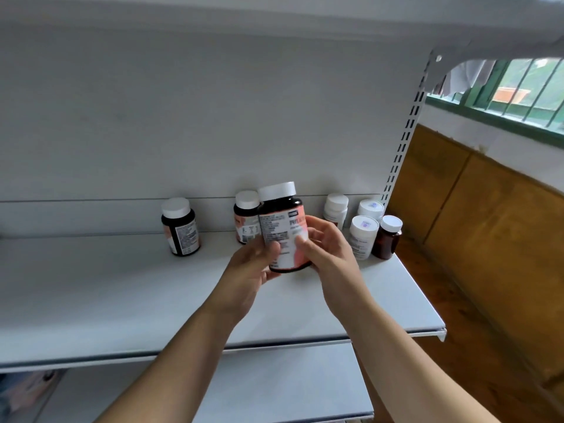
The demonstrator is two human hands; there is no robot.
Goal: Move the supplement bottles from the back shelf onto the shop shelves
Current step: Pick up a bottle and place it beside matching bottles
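**One bottle in hand, six already lined up**

Both hands hold a dark supplement bottle (282, 230) with a white cap and a pink-and-white label. It is upright in the middle of the frame, just over the white shelf (122, 294). The left hand (254, 267) curls round its lower left side with the thumb across the label. The right hand (328, 248) wraps the right side. Each grip is closed on that one bottle, and whether its base touches the board I cannot tell.

Six more stand along the back of the shelf. A dark bottle (180, 227) is left of centre and a twin bottle (246, 221) is directly behind the held one. Right of centre are three white bottles (363, 239) with an amber bottle (387, 239) beside them.

Going by the slotted upright (403, 141), this looks like the shop shelving, so I judge the job partly done. Six are placed and the seventh is about to go down. The back shelf is out of sight, so I cannot say how many remain.
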